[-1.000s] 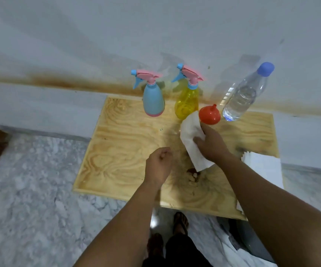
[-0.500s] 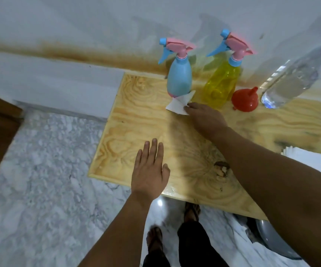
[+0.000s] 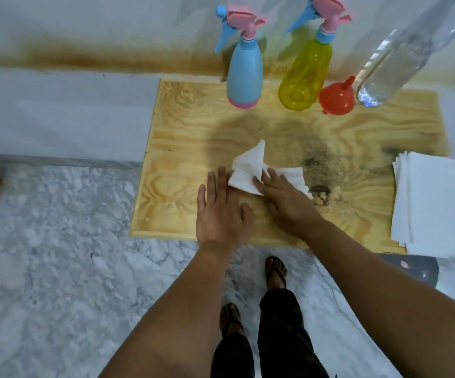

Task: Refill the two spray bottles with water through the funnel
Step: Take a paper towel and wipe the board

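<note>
- The right hand [image 3: 283, 203] lies palm down on a crumpled white paper tissue [image 3: 250, 170], fingers laid flat and pressing it onto the pale plywood board [image 3: 182, 126]; whether the thumb pinches the paper cannot be told
- The left hand [image 3: 220, 211] rests flat on the board just beside it, fingers spread, holding nothing; its fingertips touch the tissue's left edge
- By the look of it this is wiping the board, not filling
- A stack of white paper napkins [image 3: 433, 203] sits at the board's right edge, well apart from both hands
- At the far edge, against the wall, stand the opaque light-blue spray bottle with a pink trigger head [image 3: 244, 75] and, beside it, the translucent yellow spray bottle with a pink trigger head [image 3: 304, 75]; both heads are still screwed on
- The small red plastic funnel [image 3: 336, 98] lies mouth down on the board between the yellow bottle and the clear plastic water bottle [image 3: 400, 53], in neither neck
- The yellow bottle shows no clear water line, and the blue one hides its contents
- Judged so, either the refill has not begun, leaving heads off, funnel in, pouring and recapping, or it is done and this is cleanup; the view cannot settle which
</note>
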